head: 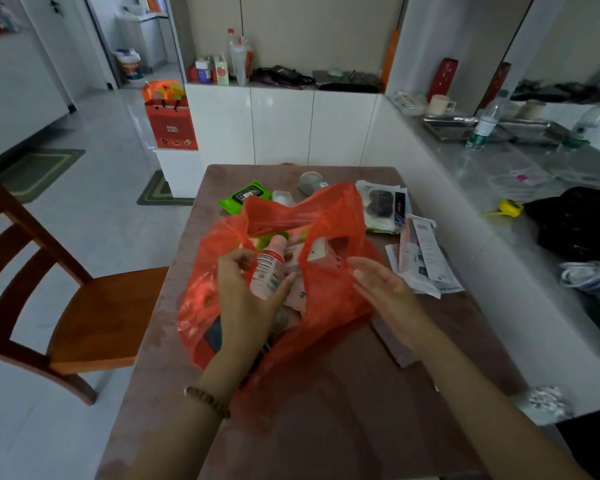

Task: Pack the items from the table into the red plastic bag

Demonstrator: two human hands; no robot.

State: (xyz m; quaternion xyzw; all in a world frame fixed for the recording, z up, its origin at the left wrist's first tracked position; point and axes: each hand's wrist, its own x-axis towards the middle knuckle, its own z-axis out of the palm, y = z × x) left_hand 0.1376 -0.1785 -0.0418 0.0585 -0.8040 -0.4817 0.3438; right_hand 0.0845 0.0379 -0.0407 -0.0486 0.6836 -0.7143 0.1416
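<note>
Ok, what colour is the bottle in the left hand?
The bottle is pale pink with a white printed label; the head view shows it best.

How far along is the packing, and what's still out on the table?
Partly done: several packets already lie inside the red plastic bag. In hand: the left hand grips a pink bottle at the bag's mouth; the right hand is open beside it. Left on the table: a green wipes pack and grey pouch behind the bag, an eye-mask packet and flat packets to its right.
</note>
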